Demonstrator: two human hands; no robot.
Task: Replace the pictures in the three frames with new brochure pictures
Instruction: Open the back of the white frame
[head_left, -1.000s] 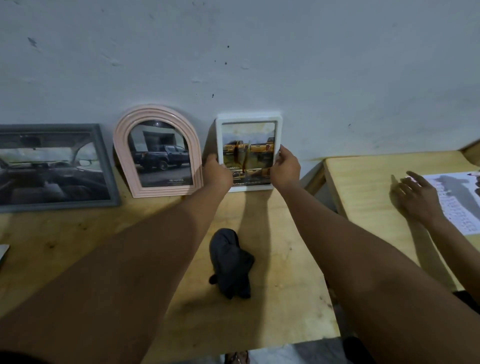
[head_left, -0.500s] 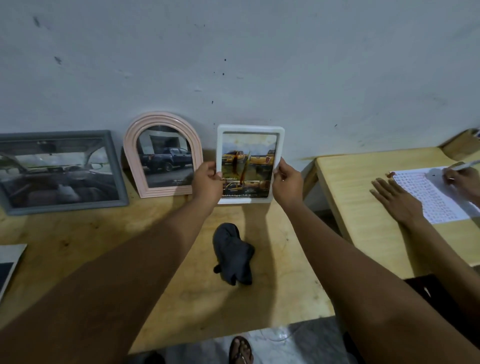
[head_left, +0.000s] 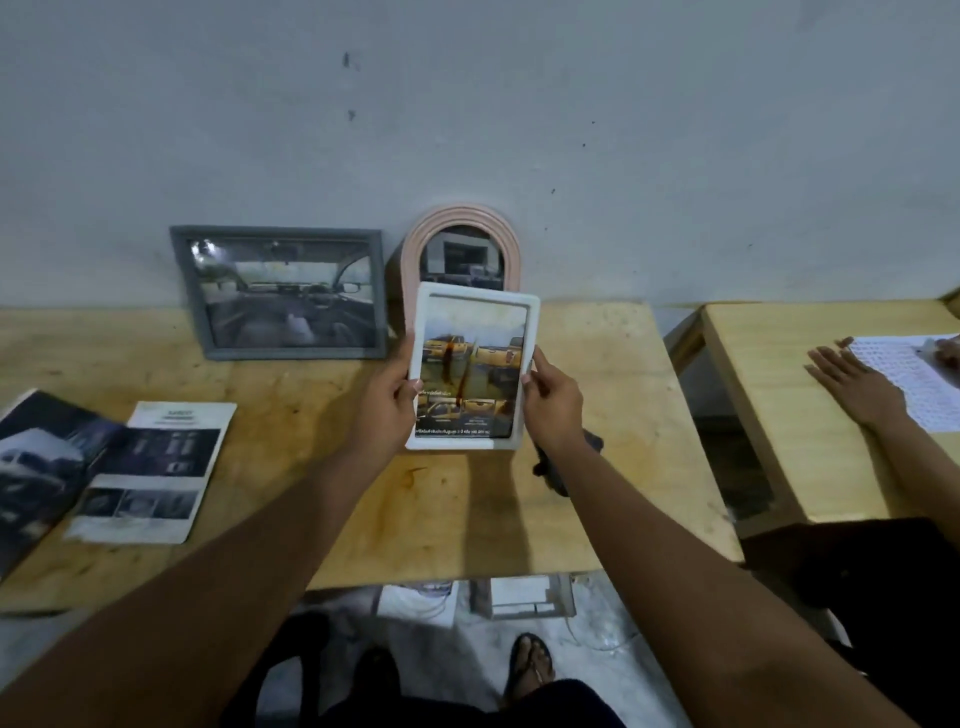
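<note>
I hold a white rectangular frame (head_left: 472, 366) with a picture of yellow trucks up above the wooden table (head_left: 597, 415). My left hand (head_left: 387, 402) grips its left edge and my right hand (head_left: 553, 402) grips its right edge. Behind it a pink arched frame (head_left: 460, 244) with a dark truck picture leans on the wall, its lower half hidden. A grey rectangular frame (head_left: 283, 291) showing a car interior leans on the wall to the left. An open brochure (head_left: 36, 467) and a loose brochure page (head_left: 153, 470) lie at the table's left.
A dark cloth (head_left: 569, 467) lies on the table, partly hidden under my right forearm. On a second table (head_left: 769, 415) at the right, another person's hand (head_left: 857, 384) rests beside a printed sheet (head_left: 909, 379). My foot in a sandal (head_left: 530, 665) shows on the floor below.
I have lifted the white frame off the wall and drawn it toward me, in front of the pink frame. The view has swung left, bringing the brochures into sight.
</note>
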